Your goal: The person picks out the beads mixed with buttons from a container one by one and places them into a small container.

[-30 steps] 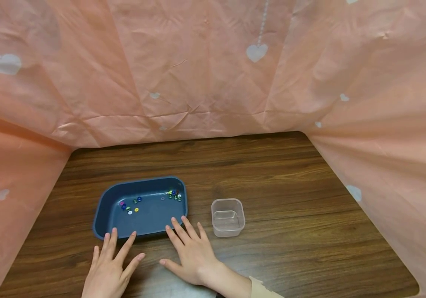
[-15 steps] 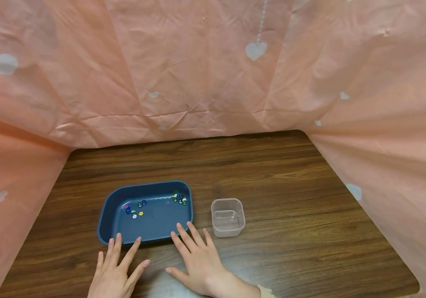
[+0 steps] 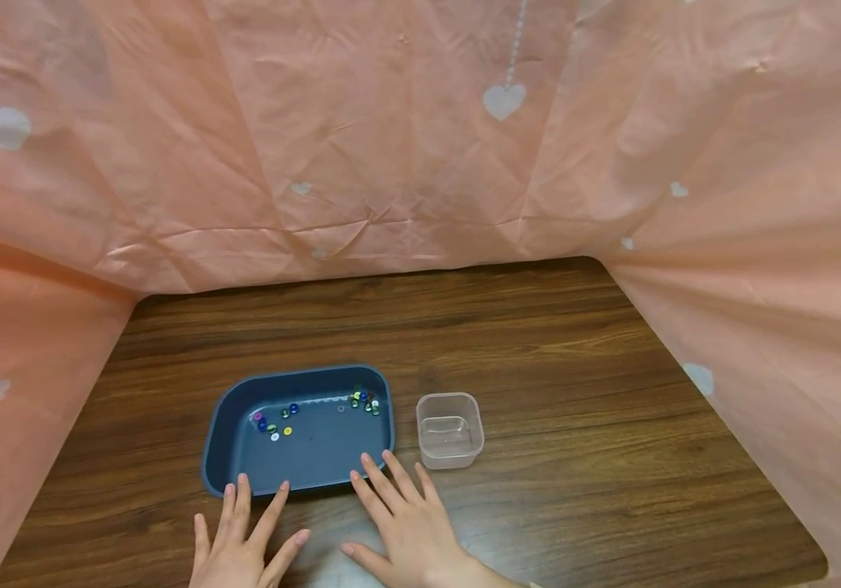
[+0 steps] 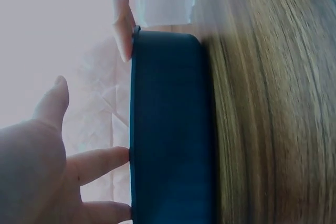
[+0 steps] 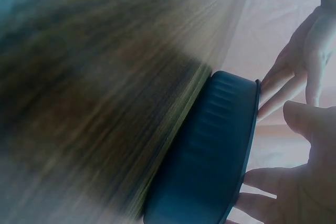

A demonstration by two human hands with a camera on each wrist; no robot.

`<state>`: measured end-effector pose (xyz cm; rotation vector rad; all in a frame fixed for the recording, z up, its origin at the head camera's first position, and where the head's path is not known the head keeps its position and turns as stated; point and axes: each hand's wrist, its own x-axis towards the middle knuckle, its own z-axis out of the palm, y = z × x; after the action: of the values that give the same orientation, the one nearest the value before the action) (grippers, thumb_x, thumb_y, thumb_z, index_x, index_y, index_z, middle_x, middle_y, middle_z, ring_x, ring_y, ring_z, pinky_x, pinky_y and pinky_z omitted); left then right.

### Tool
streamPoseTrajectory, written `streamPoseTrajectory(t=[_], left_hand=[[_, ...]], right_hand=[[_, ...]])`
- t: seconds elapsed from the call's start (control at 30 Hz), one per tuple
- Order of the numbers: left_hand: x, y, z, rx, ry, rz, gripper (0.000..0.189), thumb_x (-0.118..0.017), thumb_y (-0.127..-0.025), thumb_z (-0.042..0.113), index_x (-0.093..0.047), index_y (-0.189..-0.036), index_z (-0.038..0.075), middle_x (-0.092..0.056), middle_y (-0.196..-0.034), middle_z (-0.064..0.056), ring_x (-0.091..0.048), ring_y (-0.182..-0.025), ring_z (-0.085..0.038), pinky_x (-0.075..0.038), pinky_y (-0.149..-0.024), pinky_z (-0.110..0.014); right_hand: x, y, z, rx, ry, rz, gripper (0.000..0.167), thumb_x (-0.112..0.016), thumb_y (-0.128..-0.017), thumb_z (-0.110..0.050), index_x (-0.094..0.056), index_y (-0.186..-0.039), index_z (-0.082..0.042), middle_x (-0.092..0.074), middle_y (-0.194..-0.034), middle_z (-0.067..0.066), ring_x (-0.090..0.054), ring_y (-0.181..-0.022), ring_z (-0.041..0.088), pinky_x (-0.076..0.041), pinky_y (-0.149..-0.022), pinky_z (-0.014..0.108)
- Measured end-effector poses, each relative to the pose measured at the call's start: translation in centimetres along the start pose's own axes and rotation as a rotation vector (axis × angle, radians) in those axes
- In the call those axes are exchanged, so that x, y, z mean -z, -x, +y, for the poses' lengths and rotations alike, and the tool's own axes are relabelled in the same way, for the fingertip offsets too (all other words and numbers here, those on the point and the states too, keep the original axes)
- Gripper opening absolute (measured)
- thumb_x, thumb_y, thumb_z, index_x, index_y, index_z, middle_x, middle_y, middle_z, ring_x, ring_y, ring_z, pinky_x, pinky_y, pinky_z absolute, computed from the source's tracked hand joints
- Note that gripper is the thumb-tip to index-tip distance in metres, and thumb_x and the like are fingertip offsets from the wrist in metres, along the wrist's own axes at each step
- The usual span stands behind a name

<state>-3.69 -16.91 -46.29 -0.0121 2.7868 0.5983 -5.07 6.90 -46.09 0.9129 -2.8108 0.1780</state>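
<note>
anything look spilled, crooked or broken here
Nothing stands out. The small coloured pieces lie inside the blue tray, with none visible on the table. The clear container stands upright beside the tray. No cracks show, though fine damage would be too small to tell.

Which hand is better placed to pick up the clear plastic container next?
Probably the right hand: it lies nearer the clear plastic container, while the left hand is farther left, touching the rim of the blue tray.
</note>
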Motion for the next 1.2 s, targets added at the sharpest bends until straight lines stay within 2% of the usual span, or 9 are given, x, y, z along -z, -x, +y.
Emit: streamPoseTrajectory(t=[0.13, 0.27, 0.6, 0.9, 1.2], left_hand=[[-0.3, 0.2, 0.3, 0.006, 0.003, -0.002, 0.079, -0.051, -0.090, 0.067, -0.041, -0.150, 0.017, -0.003, -0.155, -0.034, -0.004, -0.143, -0.052, 0.013, -0.104, -0.074], [-0.6, 0.5, 0.7, 0.018, -0.030, 0.012, 0.079, -0.051, -0.088, 0.070, -0.044, -0.148, 0.019, -0.006, -0.154, -0.034, -0.007, -0.143, -0.052, 0.011, -0.103, -0.076], [-1.1, 1.0, 1.7, 0.050, -0.077, 0.031, 0.080, -0.048, -0.086, 0.075, -0.050, -0.144, 0.020, -0.010, -0.153, -0.035, -0.010, -0.143, -0.050, 0.012, -0.102, -0.076], [-1.5, 1.3, 1.9, 0.030, -0.087, 0.065, 0.076, -0.051, -0.086, 0.072, -0.054, -0.141, 0.020, -0.012, -0.152, -0.035, -0.014, -0.142, -0.051, 0.010, -0.102, -0.077], [-1.0, 1.2, 1.7, 0.025, -0.079, 0.051, 0.074, -0.049, -0.087, 0.072, -0.055, -0.141, 0.020, -0.014, -0.151, -0.037, -0.013, -0.142, -0.050, 0.007, -0.103, -0.078]], right_hand=[[-0.2, 0.6, 0.2, 0.015, 0.033, 0.065, 0.070, -0.045, -0.094, -0.064, -0.048, -0.145, -0.017, -0.043, -0.152, 0.003, -0.039, -0.139, 0.026, -0.045, -0.098, 0.054], [-0.2, 1.3, 0.5, 0.026, 0.046, 0.095, 0.068, -0.047, -0.094, -0.064, -0.051, -0.144, -0.018, -0.045, -0.150, 0.002, -0.042, -0.137, 0.026, -0.048, -0.096, 0.051], [-0.5, 2.4, 1.0, 0.041, 0.069, 0.136, 0.066, -0.041, -0.096, -0.064, -0.051, -0.143, -0.020, -0.046, -0.149, 0.002, -0.042, -0.137, 0.025, -0.049, -0.095, 0.050], [-0.8, 3.0, 1.3, 0.045, 0.144, 0.173, 0.064, -0.036, -0.096, -0.066, -0.054, -0.140, -0.023, -0.049, -0.147, -0.001, -0.044, -0.135, 0.021, -0.050, -0.094, 0.045], [-0.9, 2.9, 1.1, 0.043, 0.134, 0.181, 0.065, -0.037, -0.096, -0.066, -0.054, -0.140, -0.023, -0.048, -0.148, -0.001, -0.044, -0.135, 0.022, -0.049, -0.095, 0.045]])
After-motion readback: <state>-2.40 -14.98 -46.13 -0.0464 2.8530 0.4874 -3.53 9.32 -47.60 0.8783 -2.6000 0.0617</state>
